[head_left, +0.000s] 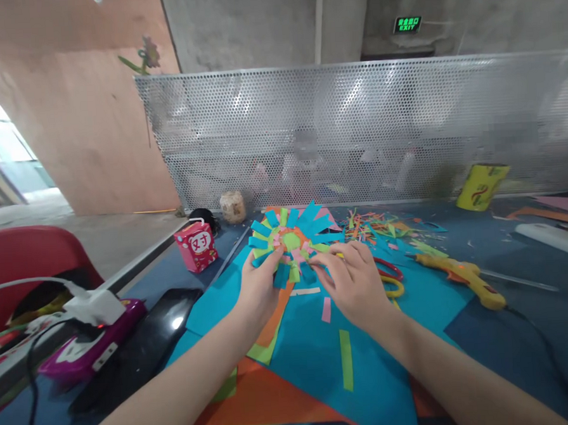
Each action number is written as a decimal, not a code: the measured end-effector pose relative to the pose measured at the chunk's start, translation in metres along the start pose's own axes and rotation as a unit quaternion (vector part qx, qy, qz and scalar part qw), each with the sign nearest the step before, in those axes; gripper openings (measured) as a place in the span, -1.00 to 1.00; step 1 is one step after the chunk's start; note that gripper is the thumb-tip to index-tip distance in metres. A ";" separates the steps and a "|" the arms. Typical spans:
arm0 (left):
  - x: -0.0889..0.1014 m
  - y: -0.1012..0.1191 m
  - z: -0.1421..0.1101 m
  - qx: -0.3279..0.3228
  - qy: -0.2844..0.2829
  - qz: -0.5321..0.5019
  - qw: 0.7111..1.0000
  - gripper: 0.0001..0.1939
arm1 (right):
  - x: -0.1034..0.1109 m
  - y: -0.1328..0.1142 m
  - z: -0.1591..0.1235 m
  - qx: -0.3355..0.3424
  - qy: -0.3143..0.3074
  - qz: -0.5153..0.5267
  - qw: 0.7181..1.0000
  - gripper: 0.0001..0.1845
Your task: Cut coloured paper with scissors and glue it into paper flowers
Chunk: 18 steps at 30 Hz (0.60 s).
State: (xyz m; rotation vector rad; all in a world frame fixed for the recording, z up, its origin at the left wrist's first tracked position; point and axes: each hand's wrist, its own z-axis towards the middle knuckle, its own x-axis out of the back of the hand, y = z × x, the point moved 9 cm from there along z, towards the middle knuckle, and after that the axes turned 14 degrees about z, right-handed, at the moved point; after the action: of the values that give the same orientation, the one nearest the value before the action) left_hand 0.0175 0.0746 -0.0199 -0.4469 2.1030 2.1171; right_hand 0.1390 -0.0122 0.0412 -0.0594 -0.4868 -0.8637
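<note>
A paper flower (292, 240) with blue, green, orange and pink strips around a light green centre is held up over the sheets. My left hand (262, 283) grips its lower left side, thumb on the front. At the lower right edge of the flower, my right hand (351, 275) has its thumb and fingertips pinched together; whether a strip is between them is too small to tell. Below lie blue paper sheets (310, 350), a green strip (346, 360) and a pink strip (326, 310). Scissors (393, 280) with red and yellow handles are partly hidden behind my right hand.
A yellow glue gun (463, 276) with a cord lies at right. Paper scraps (375, 227) are heaped behind. At left are a pink drink carton (196, 245), a black phone (143, 347) and a purple power strip (94, 349). A perforated metal panel (308, 129) borders the table.
</note>
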 end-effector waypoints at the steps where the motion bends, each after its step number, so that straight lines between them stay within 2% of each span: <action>1: 0.000 -0.001 0.000 0.002 0.001 0.000 1.000 -0.75 | -0.001 -0.001 -0.001 0.008 -0.002 -0.008 1.000 -0.83; 6: 0.002 -0.002 0.001 0.001 0.002 -0.003 1.000 -0.76 | 0.002 -0.007 0.000 0.025 0.001 -0.014 1.000 -0.84; 12: 0.006 0.004 0.006 -0.009 0.001 -0.048 0.999 -0.78 | 0.003 -0.006 0.001 0.013 -0.010 0.002 1.000 -0.82; 15: 0.008 0.008 0.007 -0.018 0.005 -0.054 0.998 -0.78 | 0.007 -0.004 0.003 0.000 0.015 0.034 0.999 -0.80; 18: 0.007 0.006 0.006 -0.013 0.001 -0.051 0.999 -0.78 | 0.012 -0.007 0.004 0.017 0.044 0.047 0.998 -0.75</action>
State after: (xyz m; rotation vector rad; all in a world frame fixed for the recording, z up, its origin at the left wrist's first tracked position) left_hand 0.0082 0.0800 -0.0161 -0.5472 2.0115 2.0906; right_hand 0.1389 -0.0240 0.0490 -0.0137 -0.4134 -0.7625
